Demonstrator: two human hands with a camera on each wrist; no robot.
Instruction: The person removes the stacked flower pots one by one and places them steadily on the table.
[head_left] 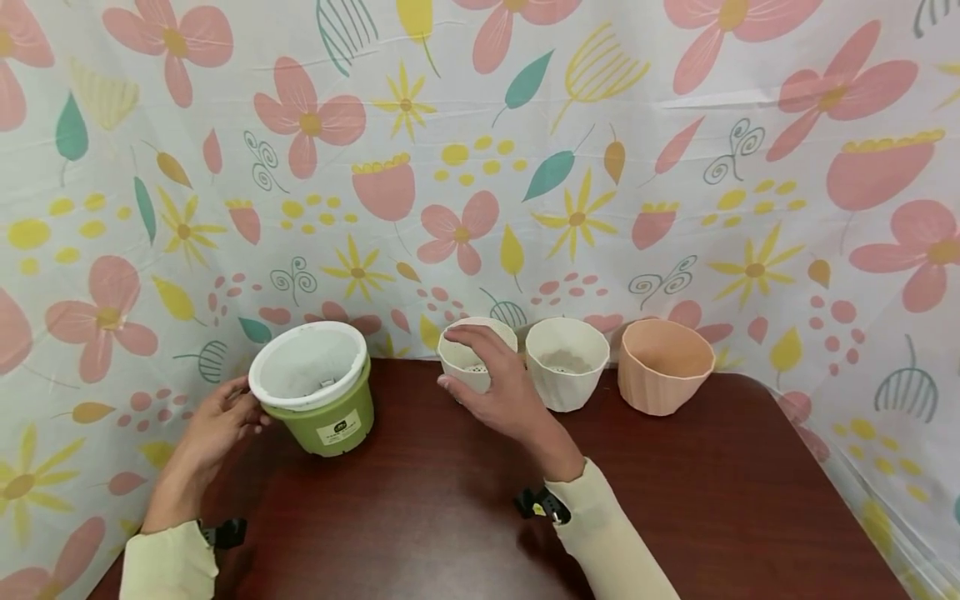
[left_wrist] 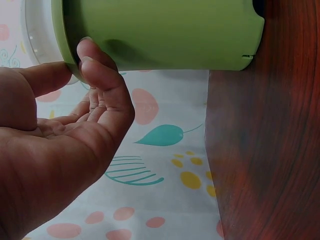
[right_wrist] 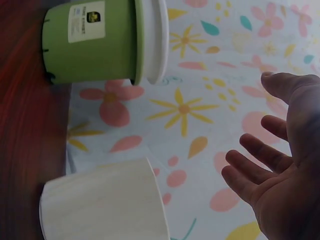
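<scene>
On the left of the table stands a green flower pot (head_left: 330,429) with a white inner pot (head_left: 300,367) nested inside and a label on its side. My left hand (head_left: 217,427) is at its left edge, pinching the rim between thumb and fingers, as the left wrist view shows with the green pot (left_wrist: 175,35). My right hand (head_left: 495,387) is held in the air with fingers spread, in front of a white pot (head_left: 453,354) that it partly hides. In the right wrist view this hand (right_wrist: 285,160) touches nothing, and a white pot (right_wrist: 105,202) stands beside it.
To the right of my right hand stand a second white pot (head_left: 567,375) and a peach-coloured pot (head_left: 660,383), in a row along the back of the dark red wooden table (head_left: 420,500). Behind the table hangs a flower-patterned cloth (head_left: 465,150).
</scene>
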